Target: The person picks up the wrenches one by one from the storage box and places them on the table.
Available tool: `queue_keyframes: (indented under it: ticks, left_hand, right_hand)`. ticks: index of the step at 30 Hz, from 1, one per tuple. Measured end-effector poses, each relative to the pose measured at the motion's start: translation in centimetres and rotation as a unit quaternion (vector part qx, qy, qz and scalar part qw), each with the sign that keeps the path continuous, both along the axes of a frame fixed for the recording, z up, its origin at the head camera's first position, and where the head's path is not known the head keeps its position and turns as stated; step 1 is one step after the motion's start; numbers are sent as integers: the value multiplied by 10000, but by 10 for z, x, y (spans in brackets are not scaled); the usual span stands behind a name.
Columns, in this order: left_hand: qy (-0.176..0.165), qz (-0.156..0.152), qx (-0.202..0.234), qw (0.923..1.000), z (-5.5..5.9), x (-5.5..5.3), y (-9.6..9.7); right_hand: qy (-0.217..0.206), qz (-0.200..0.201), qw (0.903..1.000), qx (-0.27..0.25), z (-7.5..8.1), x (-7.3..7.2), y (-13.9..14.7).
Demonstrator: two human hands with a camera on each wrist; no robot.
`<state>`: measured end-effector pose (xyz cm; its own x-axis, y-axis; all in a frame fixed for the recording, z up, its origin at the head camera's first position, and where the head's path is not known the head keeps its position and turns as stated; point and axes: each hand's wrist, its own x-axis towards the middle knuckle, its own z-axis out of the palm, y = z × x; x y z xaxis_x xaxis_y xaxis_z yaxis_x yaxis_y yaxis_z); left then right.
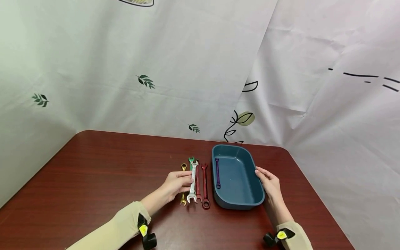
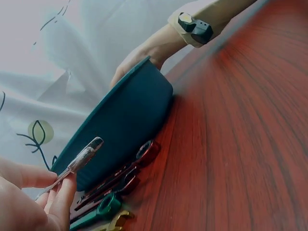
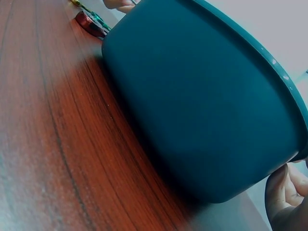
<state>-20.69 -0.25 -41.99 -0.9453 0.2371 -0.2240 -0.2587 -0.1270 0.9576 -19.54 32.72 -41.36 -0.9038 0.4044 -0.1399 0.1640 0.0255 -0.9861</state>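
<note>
My left hand [image 1: 178,184] pinches a silver open-end wrench [image 1: 193,182] between thumb and fingers, holding it over the row of wrenches left of the bin. Under and around it lie a gold wrench [image 1: 183,199], a green wrench [image 1: 191,159] and a red wrench [image 1: 198,187], partly covered. Beside them lies a dark red wrench [image 1: 205,184]. A blue plastic bin [image 1: 239,205] stands to their right, with a purple wrench [image 1: 217,173] inside along its left side. At the bin's right side, my right hand [image 1: 271,184] grips the rim; some of its fingers are hidden.
The brown wooden table [image 1: 93,180] extends left and in front of the bin. A white printed cloth [image 1: 172,69] hangs behind the table's back edge and along the right. Each wrist carries a strapped black camera [image 1: 149,240].
</note>
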Motion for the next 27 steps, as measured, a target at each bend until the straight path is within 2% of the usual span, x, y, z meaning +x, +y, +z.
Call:
queue_keyframes:
  ticks: [15, 27]
  left_hand:
    - [-27, 74, 39, 10000, -2, -2, -24]
    - [-116, 197, -76, 9997, -10, -14, -36]
  right_hand:
    - [-80, 106, 9999, -9, 0, 0, 3]
    - [-44, 72, 10000, 47, 1, 0, 1]
